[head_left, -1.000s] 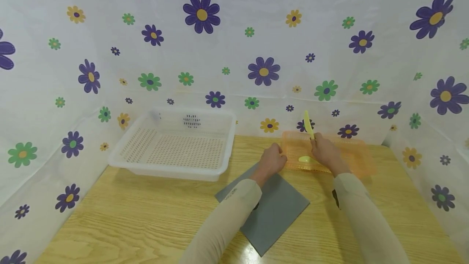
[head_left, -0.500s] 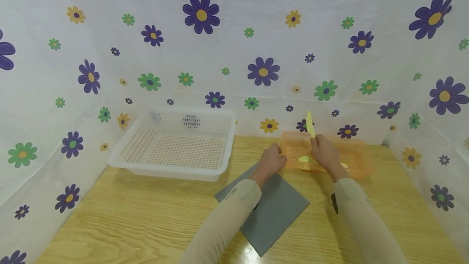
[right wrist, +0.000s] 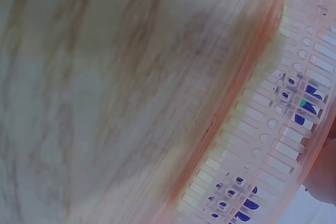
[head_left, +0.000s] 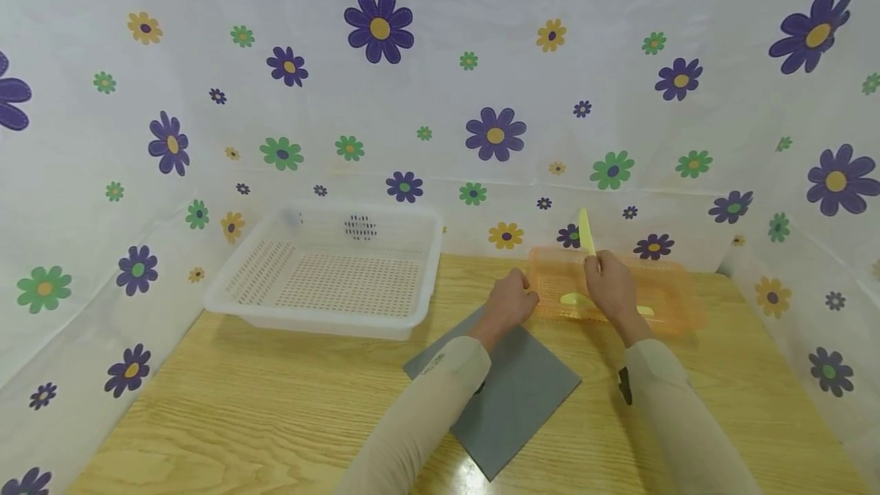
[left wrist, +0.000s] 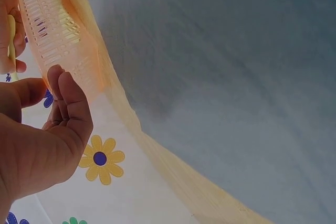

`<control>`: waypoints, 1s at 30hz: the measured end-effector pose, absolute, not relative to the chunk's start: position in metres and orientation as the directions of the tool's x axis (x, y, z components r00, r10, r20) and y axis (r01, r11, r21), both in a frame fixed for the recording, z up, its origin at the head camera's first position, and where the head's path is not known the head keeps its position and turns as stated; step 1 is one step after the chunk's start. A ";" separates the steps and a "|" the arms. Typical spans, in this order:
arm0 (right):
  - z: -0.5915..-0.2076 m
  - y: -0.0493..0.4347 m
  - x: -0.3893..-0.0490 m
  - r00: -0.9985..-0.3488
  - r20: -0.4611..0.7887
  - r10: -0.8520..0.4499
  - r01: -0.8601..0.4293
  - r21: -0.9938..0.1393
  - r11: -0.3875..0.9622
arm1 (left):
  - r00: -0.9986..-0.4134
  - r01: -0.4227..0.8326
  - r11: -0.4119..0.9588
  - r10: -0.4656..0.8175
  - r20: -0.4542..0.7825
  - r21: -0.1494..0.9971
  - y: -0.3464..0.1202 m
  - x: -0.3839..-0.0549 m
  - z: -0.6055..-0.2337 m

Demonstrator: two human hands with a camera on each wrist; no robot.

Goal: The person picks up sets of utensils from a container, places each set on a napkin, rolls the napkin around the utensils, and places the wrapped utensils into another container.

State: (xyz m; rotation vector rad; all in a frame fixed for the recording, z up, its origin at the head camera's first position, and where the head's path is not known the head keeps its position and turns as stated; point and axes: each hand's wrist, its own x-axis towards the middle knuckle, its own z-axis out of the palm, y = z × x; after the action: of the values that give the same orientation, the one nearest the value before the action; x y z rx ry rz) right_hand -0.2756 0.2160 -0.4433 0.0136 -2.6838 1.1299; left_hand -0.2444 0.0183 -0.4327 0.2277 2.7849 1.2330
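Observation:
My right hand (head_left: 612, 289) holds a yellow knife (head_left: 586, 231) with its blade pointing up and away, over an orange slotted basket (head_left: 677, 292). At the basket's left end, my left hand (head_left: 510, 298) pinches the rim; the left wrist view shows thumb and fingers meeting at the basket's edge. Inside the basket lies a yellow piece with a rounded end (head_left: 574, 299), and another yellow end (head_left: 645, 311) shows right of my right wrist, the part between hidden by my hand. In the right wrist view the basket's slotted side (right wrist: 257, 135) covers most of the hand.
A large white slotted basket (head_left: 419, 319) stands at the back left of the wooden table (head_left: 289, 418). A grey board (head_left: 522, 396) lies turned at an angle under my left forearm. A flower-printed sheet (head_left: 426, 82) encloses the back and sides.
My right hand has shifted slightly to the right with the knife, uncovering more of the yellow end in the basket. My left hand stays at the rim.

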 end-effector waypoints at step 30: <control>-0.431 0.207 -0.246 -0.946 0.206 0.249 -0.119 -0.939 0.323 | -0.985 0.071 0.657 0.167 -0.053 0.751 0.018 -0.242 -0.432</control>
State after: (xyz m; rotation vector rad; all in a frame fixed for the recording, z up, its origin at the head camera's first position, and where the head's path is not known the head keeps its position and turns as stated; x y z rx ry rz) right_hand -0.2461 0.2075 -0.4315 -0.1163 -2.2806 1.6595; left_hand -0.2419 0.0183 -0.4316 0.1982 2.7517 1.2389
